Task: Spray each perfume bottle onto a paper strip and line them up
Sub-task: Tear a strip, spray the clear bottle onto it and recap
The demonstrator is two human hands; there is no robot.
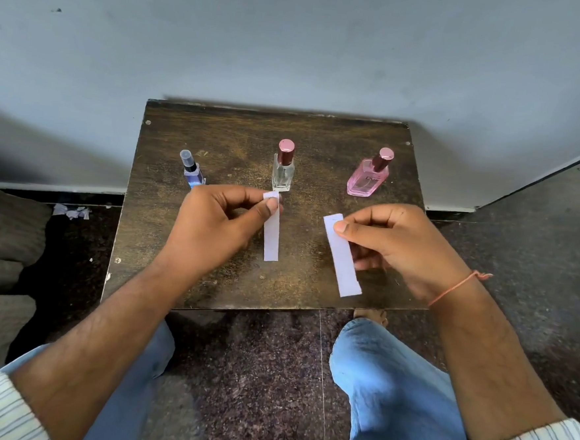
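Three perfume bottles stand in a row at the back of a small dark wooden table (219, 136): a blue bottle (193, 172) with a clear cap at left, a clear bottle (283, 171) with a rose metallic cap in the middle, a pink bottle (368, 180) with a rose cap at right. My left hand (220, 221) pinches the top of a white paper strip (271, 235) just in front of the clear bottle. My right hand (393, 244) pinches the top of a second, wider white strip (342, 258) in front of the pink bottle. Both strips hang over the tabletop.
The table stands against a grey wall (293, 48). Torn paper scraps (71, 211) lie on the dark speckled floor at left. My knees in blue jeans (390, 381) sit below the table's front edge, with a bare foot (371, 316) under it.
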